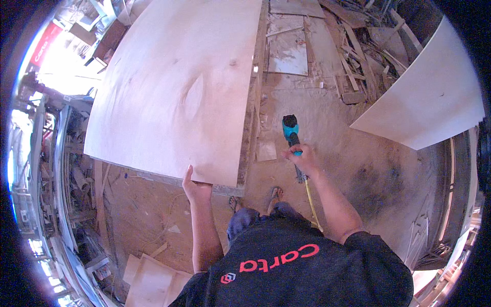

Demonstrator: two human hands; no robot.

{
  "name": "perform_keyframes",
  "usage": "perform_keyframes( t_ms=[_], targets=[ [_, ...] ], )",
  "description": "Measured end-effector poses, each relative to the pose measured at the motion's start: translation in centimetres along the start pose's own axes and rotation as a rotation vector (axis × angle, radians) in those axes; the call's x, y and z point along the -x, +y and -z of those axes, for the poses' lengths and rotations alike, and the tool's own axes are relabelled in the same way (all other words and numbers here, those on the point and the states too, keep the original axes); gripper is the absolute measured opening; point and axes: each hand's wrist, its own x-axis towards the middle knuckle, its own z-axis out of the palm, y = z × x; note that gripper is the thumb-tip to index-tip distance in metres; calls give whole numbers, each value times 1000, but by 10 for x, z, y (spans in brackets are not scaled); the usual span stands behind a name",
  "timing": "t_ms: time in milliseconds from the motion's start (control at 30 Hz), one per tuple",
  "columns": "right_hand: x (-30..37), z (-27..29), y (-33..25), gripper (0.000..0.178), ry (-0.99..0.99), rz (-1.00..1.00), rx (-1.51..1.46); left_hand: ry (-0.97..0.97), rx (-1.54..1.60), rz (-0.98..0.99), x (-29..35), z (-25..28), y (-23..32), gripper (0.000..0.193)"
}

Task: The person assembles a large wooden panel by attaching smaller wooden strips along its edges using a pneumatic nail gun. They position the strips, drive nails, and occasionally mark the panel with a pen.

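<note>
A large pale plywood sheet (pixel 163 97) fills the left and middle, lying on a frame or bench whose edge shows beneath. At its near edge my left hand (pixel 197 190) is closed, thumb on top and fingers hidden underneath. My right hand (pixel 306 159) is wrapped round the handle of a teal and black air nailer (pixel 289 129), held out to the right of the sheet and apart from it. From the handle's base a yellow air hose (pixel 312 204) runs down toward my body.
Another plywood panel (pixel 424 92) leans at the right. Scrap wood strips (pixel 353 61) pile up at the far right, with boards (pixel 287 51) on the dusty floor beside them. Racks of stacked material (pixel 61 169) line the left. Cut panels (pixel 153 281) lie near at lower left.
</note>
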Motion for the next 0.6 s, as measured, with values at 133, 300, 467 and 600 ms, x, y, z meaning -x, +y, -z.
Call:
perform_keyframes(
  t_ms=[133, 300, 467, 600],
  targets=[
    [1, 18, -13, 46, 30, 7, 52, 14, 29, 1, 12, 1, -21, 45],
    [-37, 11, -38, 44, -12, 63, -15, 0, 13, -78, 5, -21, -17, 44],
    [-59, -27, -67, 46, 72, 45, -196, -6, 82, -88, 25, -35, -19, 47],
    [-78, -60, -96, 58, 247, 97, -97, -136, 133, -95, 8, -28, -28, 56]
  ],
)
